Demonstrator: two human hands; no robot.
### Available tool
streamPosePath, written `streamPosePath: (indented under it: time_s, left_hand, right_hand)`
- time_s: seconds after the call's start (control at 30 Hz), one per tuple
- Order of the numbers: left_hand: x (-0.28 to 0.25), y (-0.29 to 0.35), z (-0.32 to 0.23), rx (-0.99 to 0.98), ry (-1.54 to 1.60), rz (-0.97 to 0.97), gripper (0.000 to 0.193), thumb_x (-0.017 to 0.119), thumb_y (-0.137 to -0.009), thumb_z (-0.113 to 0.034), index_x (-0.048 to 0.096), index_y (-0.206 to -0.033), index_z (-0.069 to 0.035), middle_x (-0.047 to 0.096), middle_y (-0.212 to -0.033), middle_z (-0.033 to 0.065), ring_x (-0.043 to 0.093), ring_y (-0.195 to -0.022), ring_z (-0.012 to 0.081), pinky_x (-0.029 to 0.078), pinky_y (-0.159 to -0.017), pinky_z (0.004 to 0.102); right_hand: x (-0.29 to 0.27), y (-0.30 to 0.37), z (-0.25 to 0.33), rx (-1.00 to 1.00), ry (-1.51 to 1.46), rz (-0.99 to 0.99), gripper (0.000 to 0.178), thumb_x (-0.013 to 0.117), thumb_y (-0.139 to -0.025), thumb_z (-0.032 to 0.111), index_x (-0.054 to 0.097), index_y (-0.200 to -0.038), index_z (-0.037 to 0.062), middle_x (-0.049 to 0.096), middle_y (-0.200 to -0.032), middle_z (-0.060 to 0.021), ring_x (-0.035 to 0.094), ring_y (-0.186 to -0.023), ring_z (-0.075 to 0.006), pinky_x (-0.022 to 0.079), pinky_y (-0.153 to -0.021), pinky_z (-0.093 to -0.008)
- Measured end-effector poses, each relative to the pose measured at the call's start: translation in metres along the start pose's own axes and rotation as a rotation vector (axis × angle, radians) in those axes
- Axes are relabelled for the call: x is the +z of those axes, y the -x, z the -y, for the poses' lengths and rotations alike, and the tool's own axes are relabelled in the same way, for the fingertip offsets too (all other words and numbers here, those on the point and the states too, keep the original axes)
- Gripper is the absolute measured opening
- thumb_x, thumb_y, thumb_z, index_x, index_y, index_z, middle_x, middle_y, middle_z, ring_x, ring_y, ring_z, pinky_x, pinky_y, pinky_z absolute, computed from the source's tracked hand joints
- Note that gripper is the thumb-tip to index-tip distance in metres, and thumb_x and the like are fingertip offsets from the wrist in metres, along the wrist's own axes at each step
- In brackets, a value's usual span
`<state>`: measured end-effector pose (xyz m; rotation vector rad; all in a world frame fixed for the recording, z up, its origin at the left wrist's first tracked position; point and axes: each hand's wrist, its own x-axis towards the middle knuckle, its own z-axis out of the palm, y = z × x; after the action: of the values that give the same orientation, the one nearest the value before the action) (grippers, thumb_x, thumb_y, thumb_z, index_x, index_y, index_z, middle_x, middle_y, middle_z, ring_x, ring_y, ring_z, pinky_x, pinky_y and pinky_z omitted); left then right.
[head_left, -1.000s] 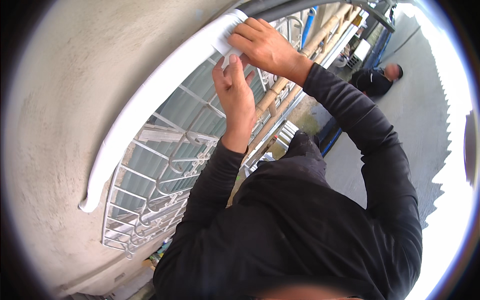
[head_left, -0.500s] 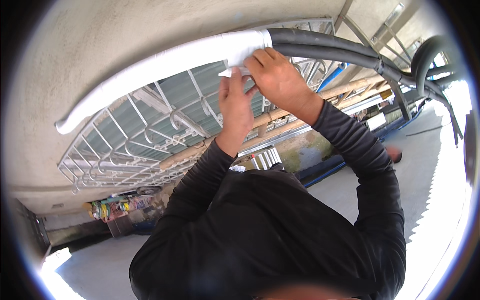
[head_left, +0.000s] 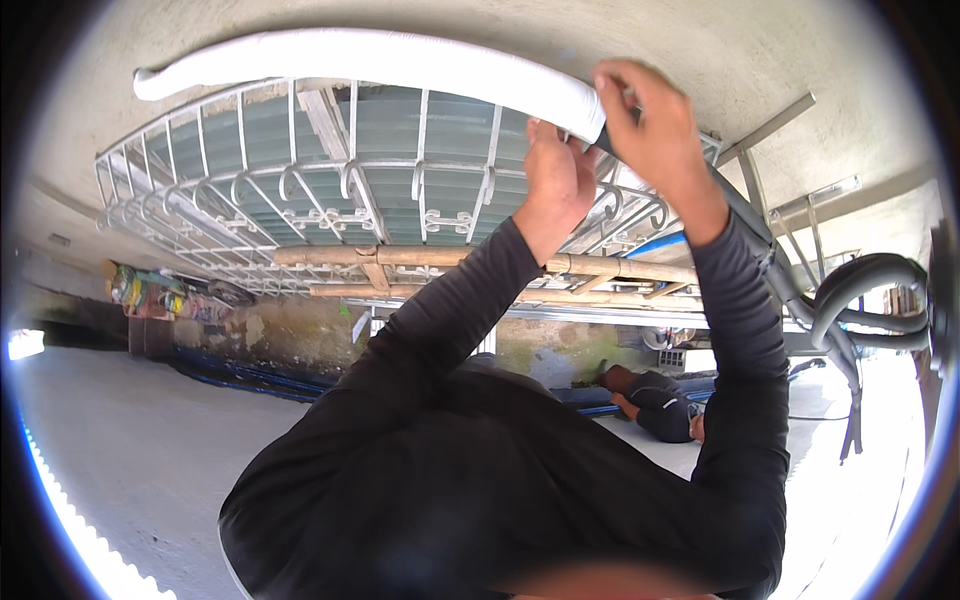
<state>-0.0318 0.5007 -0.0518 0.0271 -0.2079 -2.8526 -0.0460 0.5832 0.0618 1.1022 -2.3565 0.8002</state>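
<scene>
A long bundle overhead is covered in white wrapping tape (head_left: pixel 370 60), and black foam-covered pipes (head_left: pixel 745 205) run on to the right from its end. My left hand (head_left: pixel 560 180) is closed under the right end of the wrap, its fingertips at the tape's lower edge, and part of what they grip is hidden. Just right of there, my right hand (head_left: pixel 655 130) is raised beside the black pipe, fingers bent and apart, slightly blurred. Nothing shows between its thumb and fingers.
A white metal window grille (head_left: pixel 350 180) hangs below the bundle, with bamboo poles (head_left: pixel 440 257) beneath it. Metal brackets (head_left: pixel 770 130) and coiled black pipe (head_left: pixel 870 285) are at the right. Far below, another person (head_left: pixel 660 405) is near the wall.
The view has shifted, putting the wrapped bundle higher and its end farther right. My right hand has come off the tape's edge to the black pipe; my left stays under the wrap.
</scene>
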Motion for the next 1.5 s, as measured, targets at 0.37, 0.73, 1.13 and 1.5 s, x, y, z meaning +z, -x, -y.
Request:
streamPosePath:
  time_s: [0.37,0.73,1.13,1.5]
  left_hand:
    - [-0.008,-0.049,0.007,-0.308,0.069,0.225,0.033,0.056,-0.111,-0.040,0.063,-0.124,-0.011,0.069,-0.118,0.0037,0.067,-0.109,0.0186,0.057,-0.094,0.0379]
    - [0.032,0.001,0.092,0.297,-0.072,-0.029,0.080,0.058,-0.108,-0.059,0.037,-0.159,-0.002,0.051,-0.151,0.0117,0.047,-0.138,0.0202,0.037,-0.116,0.0361]
    - [0.009,-0.018,0.119,0.778,-0.557,0.099,0.053,0.060,-0.111,-0.027,0.037,-0.152,-0.003,0.055,-0.141,0.0111,0.052,-0.128,0.0177,0.041,-0.109,0.0316]
    - [-0.052,0.013,0.143,0.651,-0.680,0.516,0.048,0.057,-0.112,-0.032,0.041,-0.147,-0.003,0.057,-0.136,0.0100,0.053,-0.125,0.0175,0.044,-0.106,0.0331]
  right_hand:
    - [0.019,-0.089,-0.037,0.608,-0.308,0.807,0.045,0.052,-0.110,0.038,0.068,-0.131,0.0013,0.072,-0.121,-0.0116,0.067,-0.109,-0.0171,0.052,-0.093,-0.0303]
    - [-0.038,-0.079,-0.026,0.163,-0.005,0.602,0.054,0.080,-0.095,0.042,0.073,-0.120,-0.0060,0.076,-0.098,-0.0121,0.071,-0.086,-0.0176,0.055,-0.078,-0.0311]
    - [-0.038,0.003,0.063,-0.067,0.431,0.564,0.028,0.068,-0.094,0.016,0.065,-0.109,-0.0080,0.070,-0.095,-0.0294,0.072,-0.086,-0.0424,0.056,-0.080,-0.0464]
    - [0.028,0.037,0.036,-0.392,0.990,0.428,0.019,0.080,-0.082,0.011,0.069,-0.096,0.0039,0.065,-0.087,-0.0084,0.067,-0.096,-0.0241,0.046,-0.084,-0.0394]
